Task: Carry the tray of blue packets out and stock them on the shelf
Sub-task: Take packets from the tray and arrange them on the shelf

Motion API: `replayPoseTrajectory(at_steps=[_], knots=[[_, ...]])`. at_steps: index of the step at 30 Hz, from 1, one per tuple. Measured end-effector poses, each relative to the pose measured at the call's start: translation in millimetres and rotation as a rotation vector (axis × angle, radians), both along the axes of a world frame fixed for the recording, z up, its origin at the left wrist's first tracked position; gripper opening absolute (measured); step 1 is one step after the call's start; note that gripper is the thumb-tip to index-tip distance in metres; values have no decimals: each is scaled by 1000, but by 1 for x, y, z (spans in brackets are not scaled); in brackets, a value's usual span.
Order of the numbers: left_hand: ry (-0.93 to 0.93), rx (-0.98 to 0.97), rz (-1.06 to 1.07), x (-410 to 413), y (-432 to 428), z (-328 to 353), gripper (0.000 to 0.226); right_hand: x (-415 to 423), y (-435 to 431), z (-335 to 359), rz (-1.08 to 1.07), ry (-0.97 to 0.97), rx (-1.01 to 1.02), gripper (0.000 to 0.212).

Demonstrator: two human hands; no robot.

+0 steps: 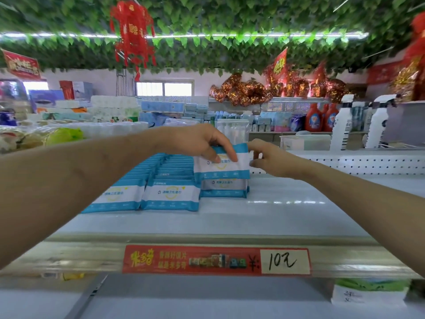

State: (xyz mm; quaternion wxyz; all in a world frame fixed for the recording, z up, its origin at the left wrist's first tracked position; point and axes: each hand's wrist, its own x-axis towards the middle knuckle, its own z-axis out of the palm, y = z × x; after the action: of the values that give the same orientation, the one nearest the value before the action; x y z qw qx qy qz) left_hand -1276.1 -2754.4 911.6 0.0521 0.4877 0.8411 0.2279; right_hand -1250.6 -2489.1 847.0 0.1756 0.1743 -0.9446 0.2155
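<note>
Price label (216, 260): red strip on the shelf's front rail, yellow Chinese print, white panel handwritten "10元".
Shelf (287, 210): white, glossy.
Blue packets (170, 194): flat blue-and-white packs with a yellow ring emblem and blue print ending "卫生湿巾". They stand on edge in two long rows running back along the shelf's left half, with a short third row just right of them.
Held packet (222, 168): same kind, upright, above the third row's front pack.
Left hand (202, 143): grips its top edge, fingers down over the front face.
Right hand (269, 157): fingers curled, pinching its right edge.
Beyond: white spray bottles (342, 125), red detergent bottles (314, 118), a red hanging ornament (132, 35) under leaf garlands (230, 31).
</note>
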Motion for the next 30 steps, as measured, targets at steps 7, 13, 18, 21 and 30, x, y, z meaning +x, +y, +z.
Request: replayPoseTrajectory(at_steps=[7, 13, 18, 21, 30], knots=[[29, -229, -37, -21, 35, -30, 35, 11, 33, -3, -91, 58, -1, 54], [54, -264, -30, -35, 37, -42, 35, 10, 40, -5, -99, 69, -12, 49], [128, -269, -16, -37, 41, -48, 37, 4, 29, 0, -79, 63, 8, 46], [176, -265, -21, -35, 42, -48, 37, -4, 15, 7, -65, 75, 16, 47], [294, -162, 273, -28, -67, -23, 36, -28, -62, 28, 89, 137, 118, 39]])
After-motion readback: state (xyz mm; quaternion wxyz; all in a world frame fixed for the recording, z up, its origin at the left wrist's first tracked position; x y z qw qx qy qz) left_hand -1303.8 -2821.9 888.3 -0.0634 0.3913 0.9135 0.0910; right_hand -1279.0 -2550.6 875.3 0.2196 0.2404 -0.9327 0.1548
